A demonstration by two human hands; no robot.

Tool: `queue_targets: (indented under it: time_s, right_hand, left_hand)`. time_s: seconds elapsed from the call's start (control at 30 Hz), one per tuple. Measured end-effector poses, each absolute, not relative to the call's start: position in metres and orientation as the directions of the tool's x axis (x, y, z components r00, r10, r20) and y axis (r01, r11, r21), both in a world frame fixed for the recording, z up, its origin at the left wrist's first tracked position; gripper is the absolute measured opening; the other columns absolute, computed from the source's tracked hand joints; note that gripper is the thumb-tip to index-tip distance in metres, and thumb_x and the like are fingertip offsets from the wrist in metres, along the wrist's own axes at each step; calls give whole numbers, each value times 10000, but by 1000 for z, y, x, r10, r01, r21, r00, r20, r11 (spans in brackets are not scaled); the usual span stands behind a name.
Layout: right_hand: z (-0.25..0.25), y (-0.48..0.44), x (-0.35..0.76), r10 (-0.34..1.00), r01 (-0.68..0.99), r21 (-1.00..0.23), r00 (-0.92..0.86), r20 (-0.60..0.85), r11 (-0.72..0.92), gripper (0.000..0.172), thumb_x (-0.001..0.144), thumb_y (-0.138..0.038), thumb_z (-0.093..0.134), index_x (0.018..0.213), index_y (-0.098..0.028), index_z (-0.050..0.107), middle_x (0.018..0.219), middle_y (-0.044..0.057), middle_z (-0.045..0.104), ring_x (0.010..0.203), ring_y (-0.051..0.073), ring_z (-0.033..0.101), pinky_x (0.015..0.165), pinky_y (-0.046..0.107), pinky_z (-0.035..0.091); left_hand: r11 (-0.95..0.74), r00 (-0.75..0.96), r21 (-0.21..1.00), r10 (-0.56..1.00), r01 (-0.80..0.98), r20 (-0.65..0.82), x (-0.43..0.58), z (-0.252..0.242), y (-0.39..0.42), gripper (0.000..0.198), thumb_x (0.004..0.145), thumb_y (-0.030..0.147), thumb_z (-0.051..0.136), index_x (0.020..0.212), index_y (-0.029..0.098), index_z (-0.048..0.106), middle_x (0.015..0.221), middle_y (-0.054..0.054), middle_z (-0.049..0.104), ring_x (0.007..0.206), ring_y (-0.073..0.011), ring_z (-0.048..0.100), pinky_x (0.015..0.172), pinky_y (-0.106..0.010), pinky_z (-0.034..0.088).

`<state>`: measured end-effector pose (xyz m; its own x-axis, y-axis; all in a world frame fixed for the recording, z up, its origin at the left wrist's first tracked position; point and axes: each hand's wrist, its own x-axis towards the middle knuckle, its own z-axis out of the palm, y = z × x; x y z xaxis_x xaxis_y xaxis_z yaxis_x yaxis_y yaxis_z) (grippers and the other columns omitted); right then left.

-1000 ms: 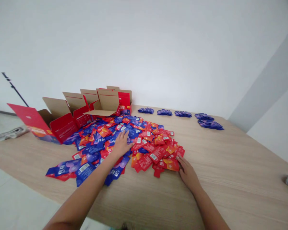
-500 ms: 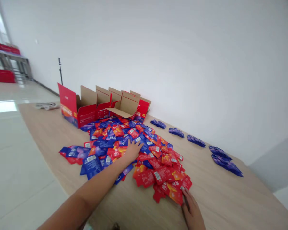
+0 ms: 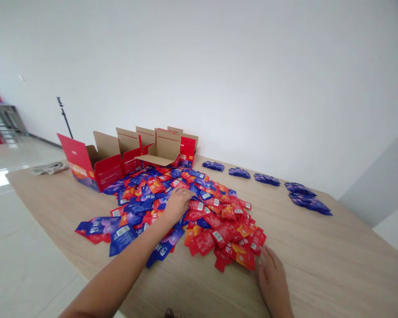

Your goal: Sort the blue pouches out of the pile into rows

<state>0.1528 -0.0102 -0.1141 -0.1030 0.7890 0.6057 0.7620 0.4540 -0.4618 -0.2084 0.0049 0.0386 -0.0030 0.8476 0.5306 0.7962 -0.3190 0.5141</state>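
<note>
A big heap of red and blue sachets [image 3: 199,212] is spread over the wooden table [image 3: 318,265]. My left hand [image 3: 176,204] rests palm down on the middle of the heap, fingers stretched flat over the packets. My right hand [image 3: 272,276] lies flat on the table at the heap's near right edge, fingertips touching the red sachets there. Neither hand holds anything.
Open red cardboard boxes [image 3: 102,163] with raised flaps stand at the back left of the table. Small stacks of blue sachets [image 3: 267,179] line the far edge by the white wall. Folded paper [image 3: 49,168] lies at the far left corner. A stand [image 3: 64,117] leans against the wall.
The camera view swung left and then partly back. My left hand stayed on the heap, shifting a little. My right hand slid slightly back from the pile's edge.
</note>
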Motion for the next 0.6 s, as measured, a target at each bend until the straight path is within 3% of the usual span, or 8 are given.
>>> queue_targets:
  time_s: [0.07, 0.1, 0.17, 0.2, 0.3, 0.47, 0.6]
  right_hand:
    - [-93, -16, 136, 788, 710, -527, -65, 612, 467, 415, 873, -369, 413, 1241, -212, 523, 1289, 142, 529, 1237, 332, 455, 1047, 563, 360]
    - [-80, -19, 124, 803, 660, -575, -72, 592, 483, 421, 877, -383, 427, 1261, -228, 502, 1307, 128, 522, 1248, 319, 449, 1054, 552, 359]
    - [-57, -26, 99, 841, 529, -696, -66, 537, 486, 471, 858, -430, 485, 1289, -239, 469, 1330, 119, 513, 1228, 309, 476, 1025, 537, 398]
    - [-48, -29, 87, 875, 439, -774, -63, 479, 456, 508, 854, -443, 501, 1316, -240, 440, 1343, 121, 504, 1178, 297, 523, 978, 509, 450]
    - [-35, -32, 64, 955, 179, -939, -9, 298, 295, 503, 832, -488, 530, 1264, -237, 478, 1162, 123, 621, 932, 264, 645, 783, 430, 558]
    - [-48, -28, 75, 993, 13, -999, 110, 31, 29, 350, 770, -543, 575, 904, -223, 618, 833, 58, 663, 647, 216, 601, 483, 329, 524]
    - [-56, -28, 79, 990, -82, -996, 139, 8, 20, 345, 738, -541, 602, 843, -212, 609, 746, 17, 642, 610, 181, 550, 476, 283, 466]
  left_hand:
    - [-329, -105, 634, 830, 700, 548, -184, 37, -3, 343, 835, 167, 402, 1012, 209, 693, 1069, -56, 700, 1024, -223, 600, 985, -396, 409]
    - [-325, -213, 766, 835, 554, 508, -169, 33, -7, 307, 847, 214, 423, 985, 197, 696, 1045, -60, 705, 991, -223, 615, 947, -386, 439]
    - [-262, -280, 955, 915, 137, 291, -136, 21, -14, 234, 808, 335, 543, 891, 180, 697, 899, -53, 724, 829, -215, 647, 802, -353, 503]
    - [-191, -243, 979, 955, -66, 170, -120, 14, -18, 230, 757, 363, 612, 851, 169, 691, 826, -46, 722, 744, -204, 648, 731, -333, 513]
    - [32, -92, 909, 993, -416, -77, -86, -9, -25, 263, 612, 339, 746, 783, 155, 671, 699, -22, 699, 609, -171, 629, 637, -291, 501]
    - [244, -5, 836, 959, -491, -282, -82, -38, -25, 206, 647, 350, 721, 726, 174, 650, 628, -20, 681, 624, -191, 659, 641, -303, 511]
    - [198, -107, 804, 946, -560, -307, -90, -48, -18, 198, 693, 353, 688, 762, 181, 620, 661, -25, 686, 727, -208, 683, 707, -328, 534]
